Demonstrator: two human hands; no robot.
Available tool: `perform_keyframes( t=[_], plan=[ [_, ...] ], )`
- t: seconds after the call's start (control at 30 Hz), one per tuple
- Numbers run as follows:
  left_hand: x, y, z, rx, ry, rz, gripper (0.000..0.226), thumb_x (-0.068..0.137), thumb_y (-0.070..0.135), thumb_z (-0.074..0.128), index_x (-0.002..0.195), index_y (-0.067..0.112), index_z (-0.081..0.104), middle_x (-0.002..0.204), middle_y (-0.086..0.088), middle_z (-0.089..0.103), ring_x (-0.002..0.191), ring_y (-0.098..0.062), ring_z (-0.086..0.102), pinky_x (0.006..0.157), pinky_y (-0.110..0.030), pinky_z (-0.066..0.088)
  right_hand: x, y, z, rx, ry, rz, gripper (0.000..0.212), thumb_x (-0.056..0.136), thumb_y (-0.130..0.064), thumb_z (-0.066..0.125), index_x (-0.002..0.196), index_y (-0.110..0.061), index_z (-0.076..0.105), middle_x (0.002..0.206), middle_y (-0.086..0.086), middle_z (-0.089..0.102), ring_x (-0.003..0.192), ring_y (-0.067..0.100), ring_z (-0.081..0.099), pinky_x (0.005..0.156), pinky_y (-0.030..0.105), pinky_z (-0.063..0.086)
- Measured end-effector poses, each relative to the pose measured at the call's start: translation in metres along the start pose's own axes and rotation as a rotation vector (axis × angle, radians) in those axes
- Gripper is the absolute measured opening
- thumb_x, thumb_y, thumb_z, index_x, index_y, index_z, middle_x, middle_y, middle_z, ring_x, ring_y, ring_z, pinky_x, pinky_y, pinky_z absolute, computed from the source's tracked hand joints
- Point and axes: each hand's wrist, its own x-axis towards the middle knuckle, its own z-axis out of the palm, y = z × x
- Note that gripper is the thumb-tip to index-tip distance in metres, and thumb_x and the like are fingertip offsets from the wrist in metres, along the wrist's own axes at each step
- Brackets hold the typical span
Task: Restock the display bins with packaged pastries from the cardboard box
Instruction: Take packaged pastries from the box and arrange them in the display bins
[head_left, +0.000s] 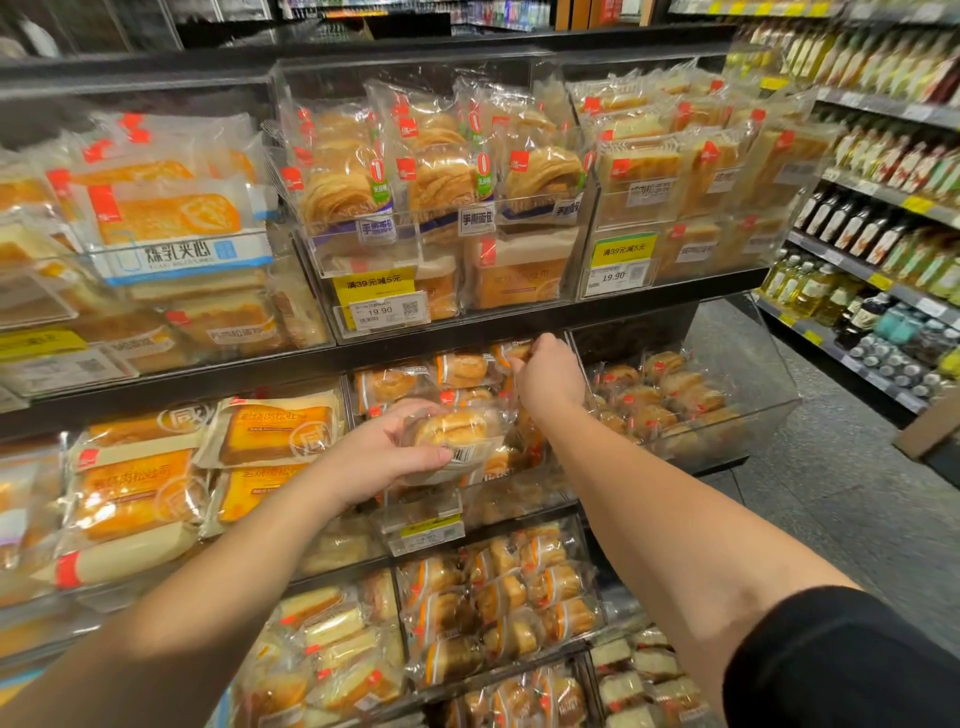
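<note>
At the middle shelf of the pastry display, both arms are reaching into the same clear bin (519, 470), the one with the small wrapped buns. The left hand (387, 452) is wrapped around a packaged pastry (457, 436), thumb underneath by the barcode and fingers curled over the top, holding it just at the bin's front edge. The right hand (545, 376) is further in and higher, fingers curled down onto a packet at the back of the pile (511, 352), looks like it's pinching or nudging it but the fingertips are hidden so can't say for sure. No cardboard box anywhere in view, so it's probably down below or behind. If I were doing this bit, I'd use the far hand to push the older stock back and flat, then slide the new one from the near hand into the gap with the label facing front. The wrappers are crinkly and slippery, so a loose stack could slump toward the front lip. The bin just right of the far hand (727, 415) looks much emptier, worth topping up next.
</note>
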Motion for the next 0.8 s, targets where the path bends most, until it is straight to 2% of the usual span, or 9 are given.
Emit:
perform_keyframes(
  t=[0.07,0.13,0.2,0.3,0.37,0.47,0.53,0.67,0.8],
  plan=[
    [-0.001,-0.001,0.001,0.147,0.06,0.098,0.042,0.086,0.029,0.075,0.113,0.049,0.05,0.126,0.024,0.044,0.115,0.001,0.051,0.092,-0.01,0.04,-0.001,0.004,-0.005,-0.067,-0.089,-0.023,0.042,0.092,-0.031,0.067,0.128,-0.013,0.056,0.122,0.006,0.062,0.11,0.025,0.061,0.086,0.036,0.054],
    [-0.003,-0.004,0.0,0.335,0.169,0.208,0.05,0.082,0.03,0.078,0.122,0.043,0.051,0.131,0.017,0.038,0.112,-0.004,0.051,0.088,-0.005,0.039,-0.01,0.008,-0.019,-0.092,-0.106,-0.075,0.045,0.093,-0.031,0.064,0.133,-0.013,0.056,0.133,0.006,0.056,0.119,0.025,0.056,0.097,0.039,0.052],
    [-0.004,-0.006,-0.002,0.554,0.257,0.285,0.063,0.079,0.036,0.08,0.135,0.031,0.052,0.136,0.012,0.033,0.112,-0.011,0.054,0.088,-0.015,0.046,-0.026,0.009,-0.034,0.11,-0.155,-0.091,0.046,0.097,-0.045,0.056,0.132,-0.016,0.058,0.13,0.001,0.059,0.112,0.018,0.057,0.095,0.037,0.051],
    [-0.004,-0.009,-0.001,0.822,0.327,0.396,0.075,0.073,0.047,0.081,0.137,0.021,0.053,0.142,0.0,0.034,0.111,-0.03,0.061,0.09,-0.04,0.055,-0.056,0.004,-0.05,0.561,-0.784,0.049,0.073,0.084,-0.076,0.053,0.129,-0.019,0.061,0.121,-0.001,0.069,0.112,0.018,0.064,0.106,0.044,0.044],
    [-0.004,-0.01,0.0,0.938,0.345,0.435,0.077,0.069,0.046,0.085,0.134,0.02,0.054,0.14,-0.008,0.041,0.11,-0.035,0.061,0.088,-0.045,0.054,-0.065,0.005,-0.049,0.657,-1.014,0.032,0.071,0.081,-0.074,0.061,0.127,-0.021,0.063,0.119,0.001,0.071,0.111,0.018,0.065,0.103,0.04,0.044],
    [-0.005,-0.012,0.001,1.009,0.359,0.481,0.081,0.065,0.044,0.088,0.133,0.022,0.049,0.139,-0.011,0.044,0.116,-0.035,0.059,0.09,-0.049,0.052,-0.08,0.001,-0.051,0.794,-1.005,-0.031,0.037,0.097,-0.042,0.059,0.12,-0.013,0.064,0.098,0.004,0.073,0.085,0.012,0.066,0.073,0.023,0.051],
    [-0.007,-0.014,0.002,1.03,0.359,0.465,0.086,0.064,0.043,0.088,0.136,0.024,0.043,0.141,-0.01,0.043,0.122,-0.034,0.053,0.094,-0.051,0.049,-0.086,0.002,-0.051,0.796,-0.935,-0.094,0.024,0.1,-0.031,0.057,0.111,-0.011,0.064,0.089,0.005,0.071,0.073,0.008,0.066,0.064,0.019,0.051],
    [-0.015,-0.023,-0.002,0.936,0.408,0.284,0.094,0.069,0.041,0.084,0.145,0.023,0.031,0.147,-0.012,0.039,0.134,-0.033,0.038,0.107,-0.054,0.04,-0.083,0.007,-0.044,0.861,-0.867,-0.091,0.034,0.097,-0.028,0.062,0.126,-0.01,0.059,0.104,0.005,0.073,0.092,0.016,0.069,0.075,0.028,0.053],
    [-0.025,-0.028,-0.011,0.679,0.53,0.165,0.064,0.084,0.023,0.069,0.143,0.015,0.045,0.144,-0.005,0.042,0.136,-0.025,0.033,0.114,-0.044,0.027,-0.08,0.005,-0.039,0.915,-0.732,0.011,0.03,0.095,-0.034,0.065,0.114,-0.011,0.062,0.109,0.006,0.071,0.094,0.018,0.07,0.081,0.032,0.055]
  ],
)
